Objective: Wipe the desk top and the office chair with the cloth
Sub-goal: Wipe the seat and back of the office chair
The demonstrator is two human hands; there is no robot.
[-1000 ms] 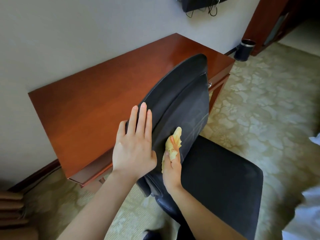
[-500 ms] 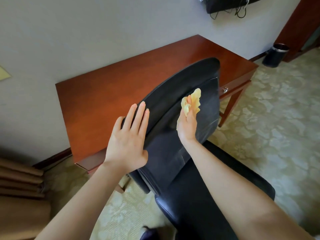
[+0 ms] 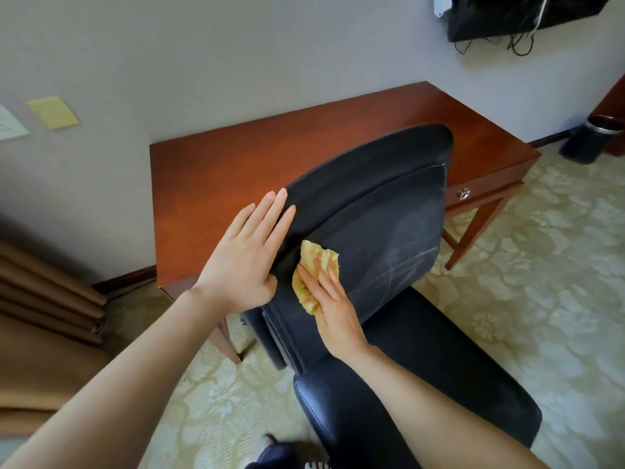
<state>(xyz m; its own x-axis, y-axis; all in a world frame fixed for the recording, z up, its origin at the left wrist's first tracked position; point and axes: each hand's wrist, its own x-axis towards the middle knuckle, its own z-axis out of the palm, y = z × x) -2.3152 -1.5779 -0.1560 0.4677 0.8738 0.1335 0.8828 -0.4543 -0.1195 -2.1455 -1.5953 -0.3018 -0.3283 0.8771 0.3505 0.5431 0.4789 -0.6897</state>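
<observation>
Carpeted room, grey wall behind: looked down on a reddish desk top (image 3: 236, 170) across mid-frame, with the black office chair (image 3: 389, 214) drawn up before it. Braced the backrest's left edge with the left hand (image 3: 243, 262), fingers straight. Pressed the yellow cloth (image 3: 309, 255) to the backrest at centre frame under the right hand (image 3: 334, 309), fingers laid flat, not curled.

Patterned carpet (image 3: 541, 299) carries wooden desk (image 3: 236, 170), black office chair (image 3: 389, 214), dark waste bin (image 3: 588, 143) by wall.

Part-hidden under right hand (image 3: 334, 313): crumpled yellow cloth (image 3: 313, 253). Edge-cropped: black wall-mounted screen (image 3: 507, 15) at 1 o'clock, white paper sheet (image 3: 8, 125) at 10 o'clock.
</observation>
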